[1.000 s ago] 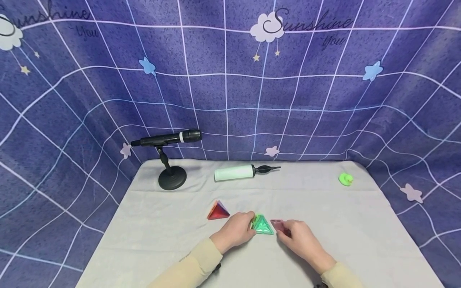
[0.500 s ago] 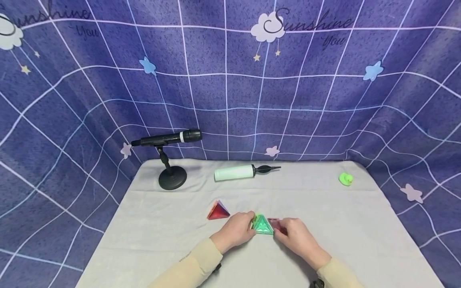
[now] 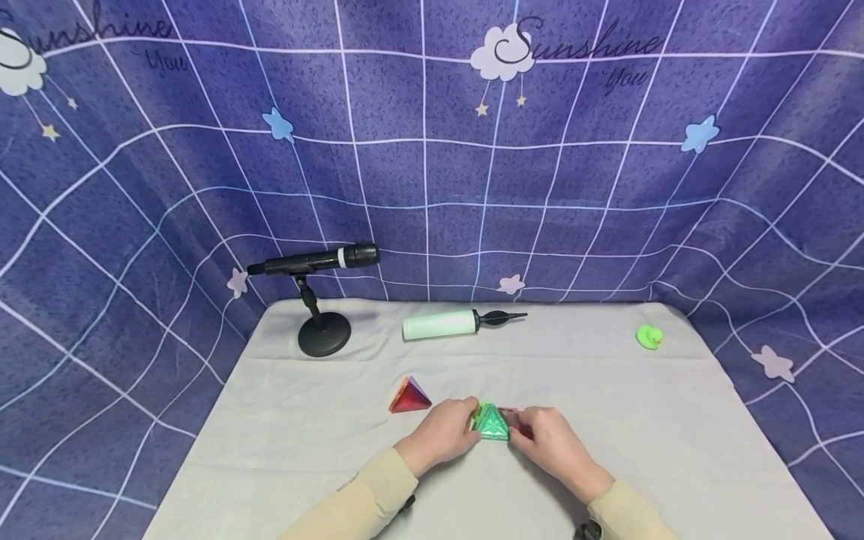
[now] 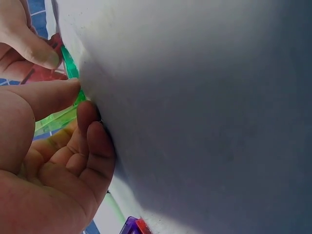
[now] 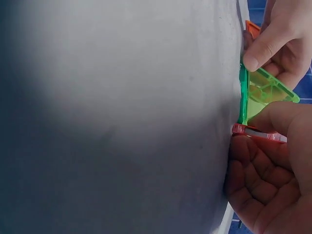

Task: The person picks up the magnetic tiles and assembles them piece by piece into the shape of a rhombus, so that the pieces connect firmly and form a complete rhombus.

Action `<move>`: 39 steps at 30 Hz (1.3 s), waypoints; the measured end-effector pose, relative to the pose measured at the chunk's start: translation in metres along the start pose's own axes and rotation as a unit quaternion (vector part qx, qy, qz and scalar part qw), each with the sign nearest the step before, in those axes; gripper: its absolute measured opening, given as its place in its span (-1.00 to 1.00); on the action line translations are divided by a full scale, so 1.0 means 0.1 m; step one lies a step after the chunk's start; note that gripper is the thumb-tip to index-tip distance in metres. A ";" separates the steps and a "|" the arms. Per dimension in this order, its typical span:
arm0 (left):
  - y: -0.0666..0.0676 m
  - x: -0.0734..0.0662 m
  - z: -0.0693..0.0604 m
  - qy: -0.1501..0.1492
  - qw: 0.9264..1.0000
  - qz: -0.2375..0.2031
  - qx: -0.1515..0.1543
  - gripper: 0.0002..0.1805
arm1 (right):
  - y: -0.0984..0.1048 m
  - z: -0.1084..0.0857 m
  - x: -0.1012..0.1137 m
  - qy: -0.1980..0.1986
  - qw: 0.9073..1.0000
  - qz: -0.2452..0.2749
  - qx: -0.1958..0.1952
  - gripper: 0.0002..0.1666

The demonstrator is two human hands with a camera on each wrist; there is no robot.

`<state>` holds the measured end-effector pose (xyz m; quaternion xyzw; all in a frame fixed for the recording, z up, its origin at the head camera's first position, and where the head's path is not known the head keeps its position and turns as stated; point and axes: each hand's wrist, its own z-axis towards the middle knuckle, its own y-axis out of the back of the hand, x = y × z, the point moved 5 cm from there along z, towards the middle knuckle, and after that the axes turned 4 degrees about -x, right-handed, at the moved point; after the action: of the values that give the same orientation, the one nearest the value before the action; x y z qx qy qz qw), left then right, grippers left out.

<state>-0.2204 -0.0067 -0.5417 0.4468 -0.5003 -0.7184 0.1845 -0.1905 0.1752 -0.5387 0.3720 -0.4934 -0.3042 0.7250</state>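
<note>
A green triangular magnetic tile (image 3: 492, 426) stands between the hands on the table. Behind its left edge, a yellow-green tile (image 5: 268, 87) is upright and tilted, partly hidden in the head view. My left hand (image 3: 442, 431) pinches the yellow-green tile, its thumb at the green tile's near left corner. On the other side my right hand (image 3: 550, 442) pinches a red translucent tile (image 5: 258, 134) between thumb and fingers, next to the green tile's right edge. The curled fingers cover much of the red tile. Whether the red and green edges touch is hard to tell.
A small pyramid of red, orange and purple tiles (image 3: 409, 397) stands beyond the left hand. Farther back are a microphone on a stand (image 3: 324, 334), a pale green hand pump (image 3: 440, 325) and a green rubber duck (image 3: 649, 337). A patterned curtain (image 3: 459, 172) hangs behind the table.
My right hand has moved left with the red tile, closing the gap to the green tile. The green tile's right side now looks drawn slightly inward. My left hand has stayed put.
</note>
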 end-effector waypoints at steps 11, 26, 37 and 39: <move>0.01 0.03 -0.02 0.001 1.000 -0.009 0.004 -0.76 | -0.04 -0.01 0.04 0.014 1.000 -0.003 0.006 -0.71; 0.02 -0.12 -0.01 -0.069 0.994 0.081 -0.031 -0.70 | 0.00 -0.03 0.14 0.045 0.998 -0.034 -0.011 -0.89; 0.00 -0.18 -0.02 -0.110 0.986 0.117 -0.049 -0.83 | -0.01 -0.02 0.15 0.058 0.997 -0.043 -0.014 -0.72; 0.00 -0.20 -0.02 -0.113 0.985 0.123 -0.046 -0.85 | -0.02 -0.01 0.15 0.062 0.997 -0.046 -0.015 -0.72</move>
<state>-0.2079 0.0060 -0.5334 0.2885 -0.5353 -0.7585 0.2344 -0.1847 0.1627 -0.5333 0.4017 -0.4248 -0.3212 0.7450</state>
